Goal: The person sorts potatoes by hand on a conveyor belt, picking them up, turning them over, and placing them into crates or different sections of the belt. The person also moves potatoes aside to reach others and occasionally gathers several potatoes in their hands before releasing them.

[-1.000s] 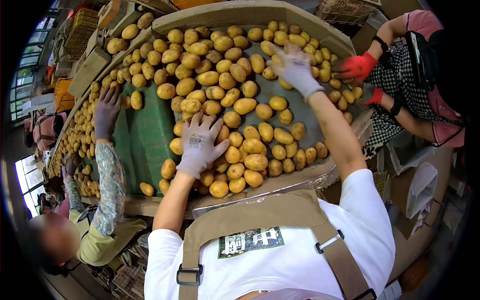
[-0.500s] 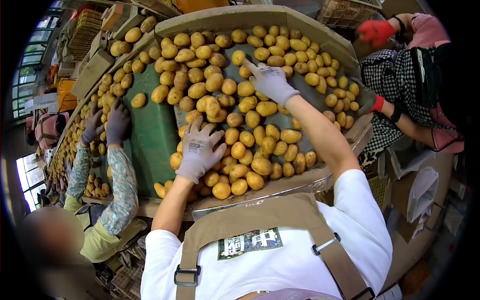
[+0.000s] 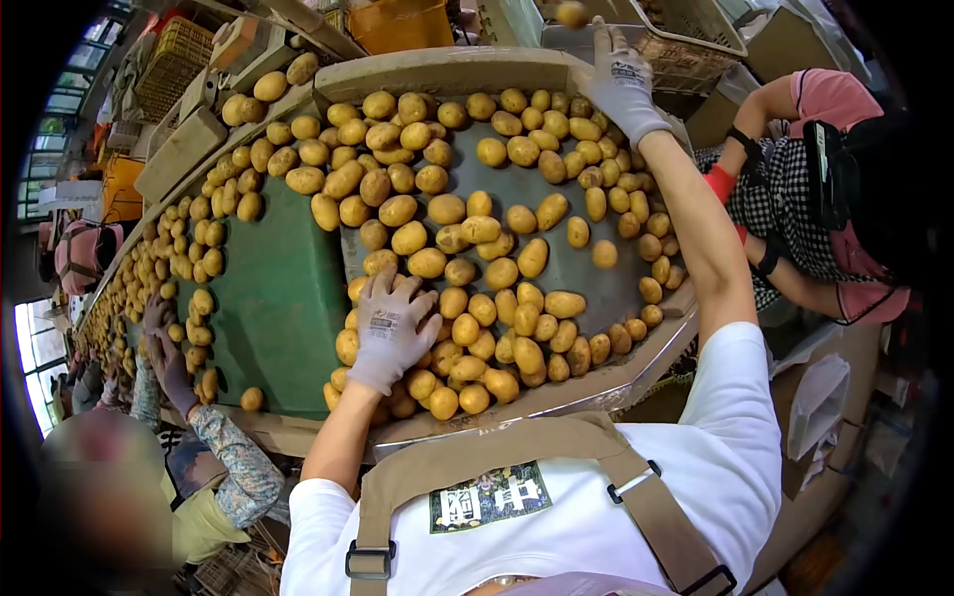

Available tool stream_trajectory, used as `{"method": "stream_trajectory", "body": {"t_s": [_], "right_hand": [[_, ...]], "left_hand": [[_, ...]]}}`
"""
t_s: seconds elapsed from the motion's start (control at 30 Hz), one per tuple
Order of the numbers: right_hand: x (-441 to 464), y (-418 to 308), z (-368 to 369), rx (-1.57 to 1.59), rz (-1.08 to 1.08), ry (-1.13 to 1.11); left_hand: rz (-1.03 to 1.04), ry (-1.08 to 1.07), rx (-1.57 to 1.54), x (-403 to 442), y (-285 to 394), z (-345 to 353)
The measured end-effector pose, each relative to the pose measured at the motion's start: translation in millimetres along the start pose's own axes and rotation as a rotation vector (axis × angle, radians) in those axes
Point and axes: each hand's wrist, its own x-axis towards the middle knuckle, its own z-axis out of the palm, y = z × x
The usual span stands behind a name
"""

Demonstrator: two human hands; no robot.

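My left hand (image 3: 391,331), in a pale grey glove, rests with spread fingers on the potatoes (image 3: 467,333) at the near left of the dark table surface. My right hand (image 3: 621,84), gloved the same way, is stretched past the table's far right rim with its fingers extended and holds nothing. Just beyond its fingertips a single blurred potato (image 3: 572,14) is in the air, near a crate. Many more potatoes cover the table between my hands.
A green sheet (image 3: 268,288) lies left of the dark surface. A co-worker's gloved hands (image 3: 171,363) are among potatoes at the left. Another co-worker in pink (image 3: 835,99) stands at the right. The wooden rim (image 3: 447,65) bounds the far side, with a plastic crate (image 3: 691,45) beyond.
My right hand has moved from the potatoes out over the far rim, and a potato is now in the air beyond it. My left hand stays on the pile. The left co-worker's hands have moved nearer their body.
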Motion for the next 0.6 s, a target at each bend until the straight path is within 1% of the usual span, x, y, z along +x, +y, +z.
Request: {"method": "stream_trajectory", "body": {"t_s": [0.07, 0.1, 0.13, 0.17, 0.2, 0.23, 0.27, 0.3, 0.37, 0.4, 0.43, 0.5, 0.53, 0.57, 0.6], "right_hand": [[-25, -14, 16, 0.261, -0.018, -0.271], [-41, -28, 11, 0.39, -0.032, -0.414], [-63, -55, -23, 0.408, -0.004, -0.733], [-113, -74, -7, 0.502, -0.092, -0.794], [-169, -105, -26, 0.428, -0.128, -0.567], [-208, -107, -31, 0.476, -0.375, -0.581], [-230, -101, -63, 0.715, -0.561, -0.652], [-264, -95, -64, 0.721, -0.681, -0.598], [-268, -62, -79, 0.672, -0.539, -0.545], [-275, -45, -70, 0.631, -0.315, -0.59], [-267, -39, -97, 0.434, -0.068, -0.626], [-290, -58, -95, 0.397, -0.196, -0.476], [-288, -74, -125, 0.668, -0.279, -0.514], [-298, -87, -137, 0.845, -0.441, -0.488], [-310, -84, -132, 0.796, -0.393, -0.512]], "left_hand": [[0.002, -0.013, 0.004, 4, -3, 3], [0.003, -0.007, 0.002, 4, -2, 4], [0.006, -0.004, -0.002, 2, -1, 5], [0.009, 0.0, -0.005, 2, -2, 5], [0.017, 0.031, -0.005, -3, -4, 5], [0.021, 0.035, -0.055, -5, -5, -2], [0.014, 0.012, -0.055, -8, -6, -8], [0.009, -0.016, -0.05, -13, -6, -12], [0.002, -0.023, -0.067, -17, -6, -15], [0.012, -0.031, -0.069, -16, -5, -11], [0.026, -0.037, -0.072, -13, -3, -6], [0.055, -0.071, 0.034, -4, 7, 3], [0.074, -0.105, 0.072, 4, 11, 7], [0.089, -0.14, 0.112, 11, 14, 8], [0.112, -0.179, 0.073, 15, 16, 5]]}}
